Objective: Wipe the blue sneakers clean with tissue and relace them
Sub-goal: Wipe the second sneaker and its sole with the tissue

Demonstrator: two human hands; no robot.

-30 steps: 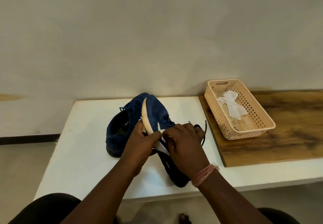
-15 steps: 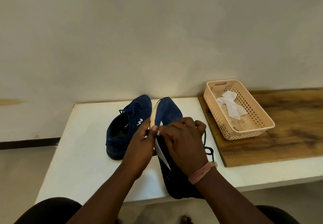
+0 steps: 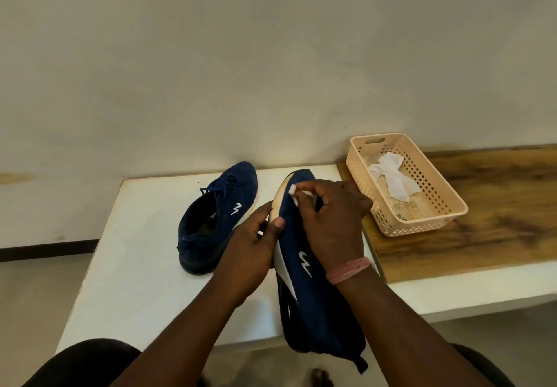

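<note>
At frame centre, the left hand [image 3: 251, 254] grips the tilted sneaker [image 3: 304, 269] by its sole; the right hand [image 3: 331, 217] pinches a tissue [image 3: 292, 189] against the toe edge.

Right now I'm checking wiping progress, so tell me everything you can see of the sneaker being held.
The held sneaker is dark blue, suede-like, with a white side logo and pale sole edge. It is tipped on its side, toe toward the wall, heel past the white table's front edge. The left hand grips its sole; the right hand presses a tissue wad near the toe.
</note>
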